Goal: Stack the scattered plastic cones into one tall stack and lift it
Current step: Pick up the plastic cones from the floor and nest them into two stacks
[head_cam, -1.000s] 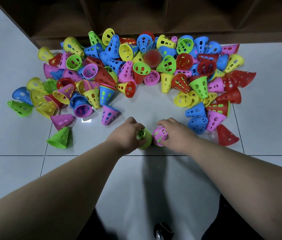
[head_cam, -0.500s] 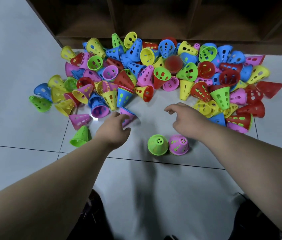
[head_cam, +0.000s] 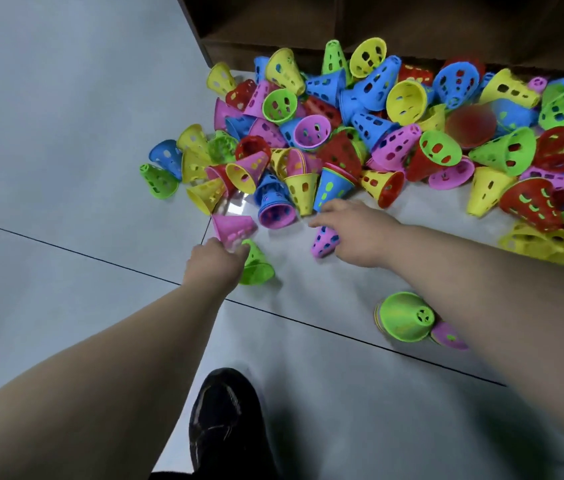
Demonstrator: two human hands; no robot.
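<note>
My left hand curls its fingers on the wide rim of a pink cone at the near-left edge of the cone pile, with a green cone just beside it. My right hand, fingers straight and spread, lies over a purple cone. Bare floor separates them from the green stack by my right forearm.

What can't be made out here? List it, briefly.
Head view only.
- Left hand: its own back and blur hide whether the fingers grip the pink cone.
- Purple cone beside the green stack: half behind the right forearm.
- Cone pile: cut off by the right edge.
</note>
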